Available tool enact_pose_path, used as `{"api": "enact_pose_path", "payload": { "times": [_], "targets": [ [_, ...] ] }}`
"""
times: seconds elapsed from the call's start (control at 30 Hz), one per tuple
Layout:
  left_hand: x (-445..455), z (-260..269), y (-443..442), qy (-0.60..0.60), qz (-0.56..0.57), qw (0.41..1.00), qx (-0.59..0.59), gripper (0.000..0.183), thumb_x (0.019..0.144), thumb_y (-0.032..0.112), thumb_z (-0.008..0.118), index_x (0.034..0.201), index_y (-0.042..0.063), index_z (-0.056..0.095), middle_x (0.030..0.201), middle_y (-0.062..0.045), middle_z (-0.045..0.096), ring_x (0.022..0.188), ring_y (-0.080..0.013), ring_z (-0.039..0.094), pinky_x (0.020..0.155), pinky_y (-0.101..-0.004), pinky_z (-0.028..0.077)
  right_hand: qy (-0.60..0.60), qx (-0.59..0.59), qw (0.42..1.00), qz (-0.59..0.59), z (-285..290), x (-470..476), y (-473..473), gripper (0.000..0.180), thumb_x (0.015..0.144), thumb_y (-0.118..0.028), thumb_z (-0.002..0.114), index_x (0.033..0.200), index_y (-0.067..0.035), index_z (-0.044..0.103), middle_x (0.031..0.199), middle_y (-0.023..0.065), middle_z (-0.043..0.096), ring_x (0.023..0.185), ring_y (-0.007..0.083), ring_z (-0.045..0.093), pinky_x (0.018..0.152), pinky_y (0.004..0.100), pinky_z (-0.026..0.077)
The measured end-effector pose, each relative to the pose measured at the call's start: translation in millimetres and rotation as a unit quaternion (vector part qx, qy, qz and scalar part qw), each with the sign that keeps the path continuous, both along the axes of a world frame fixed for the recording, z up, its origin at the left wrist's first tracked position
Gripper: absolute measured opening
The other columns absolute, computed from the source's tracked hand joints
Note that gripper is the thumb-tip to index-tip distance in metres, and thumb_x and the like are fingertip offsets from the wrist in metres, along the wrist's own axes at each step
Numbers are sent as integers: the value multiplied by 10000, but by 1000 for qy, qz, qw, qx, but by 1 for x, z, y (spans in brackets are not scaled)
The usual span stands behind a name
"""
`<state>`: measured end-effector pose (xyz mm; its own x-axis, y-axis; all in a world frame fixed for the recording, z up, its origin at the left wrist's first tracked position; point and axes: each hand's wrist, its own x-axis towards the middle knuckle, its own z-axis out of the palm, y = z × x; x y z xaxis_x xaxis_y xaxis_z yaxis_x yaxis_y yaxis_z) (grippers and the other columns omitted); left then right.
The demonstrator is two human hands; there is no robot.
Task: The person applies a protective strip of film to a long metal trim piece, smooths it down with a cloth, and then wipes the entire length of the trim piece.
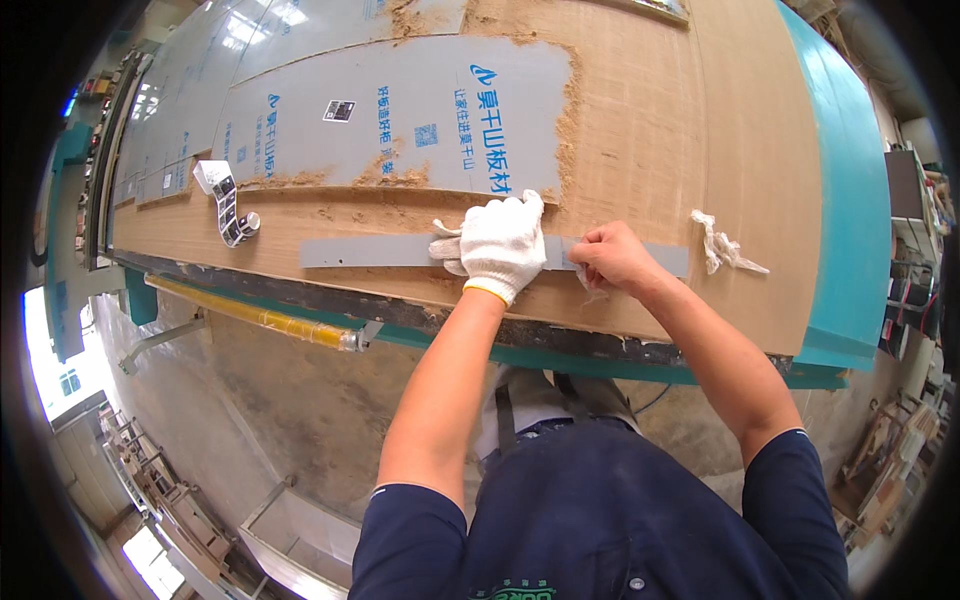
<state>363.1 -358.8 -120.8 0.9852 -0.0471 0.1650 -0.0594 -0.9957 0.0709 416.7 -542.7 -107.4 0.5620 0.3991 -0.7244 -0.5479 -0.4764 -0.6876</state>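
Observation:
A narrow grey panel strip [375,253] lies flat along the near side of the wooden board surface. My left hand [501,244], in a white knitted work glove with a yellow cuff edge, is closed over the strip's middle. Greyish glove fingers [448,251] stick out on its left side; whether they belong to a second glove I cannot tell. Just right of it, my bare right hand [611,255] has its fingers pinched at the strip, with a wisp of clear film [592,289] hanging below them. The exact fingertip contact is hidden.
Large grey film-faced boards [405,112] bearing blue print lie beyond, edged with sawdust [568,120]. A partly unrolled label roll [238,217] sits left. Crumpled whitish film [724,244] lies right. A yellow roller [247,311] runs below the dark table edge [420,307].

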Motion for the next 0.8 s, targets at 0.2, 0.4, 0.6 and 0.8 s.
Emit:
{"api": "enact_pose_path", "payload": {
  "times": [0.2, 0.4, 0.6, 0.8],
  "targets": [
    [-2, 0, 0, -6, -2, 1000, 1, 298, 859, 206, 607, 1119, 69, 658, 741, -78, 655, 698, -268, 642, 626, -427, 468, -23, -35, 999, -1, 18, 1, -21, 203, 799, -86, 689, 629, 1, 622, 632, 57, 631, 542, 99, 547, 488, 286, 420],
    [-2, -1, -1, 3, 1, 1000, -6, 322, 851, 216, 616, 1130, 63, 662, 754, -66, 650, 719, -258, 633, 665, -419, 456, -95, 29, 994, -47, 16, -8, -37, 234, 781, -47, 682, 591, 11, 558, 959, 169, 727, 844, 112, 639, 573, 267, 419],
    [-2, 1, 0, -5, -5, 1000, 5, 298, 864, 200, 598, 1125, 70, 659, 737, -71, 653, 699, -267, 641, 635, -423, 467, -46, 104, 987, -117, 18, -14, -61, 281, 798, -8, 656, 556, -40, 518, 1134, 233, 709, 1054, 159, 655, 645, 261, 460],
    [-1, 0, -1, -1, -4, 1000, 21, 303, 860, 199, 602, 1128, 70, 658, 737, -68, 653, 702, -264, 643, 638, -423, 469, -21, 147, 971, -188, 23, -20, -81, 228, 821, -9, 649, 610, -38, 567, 1151, 228, 709, 909, 178, 673, 711, 272, 506]
  ]
}}
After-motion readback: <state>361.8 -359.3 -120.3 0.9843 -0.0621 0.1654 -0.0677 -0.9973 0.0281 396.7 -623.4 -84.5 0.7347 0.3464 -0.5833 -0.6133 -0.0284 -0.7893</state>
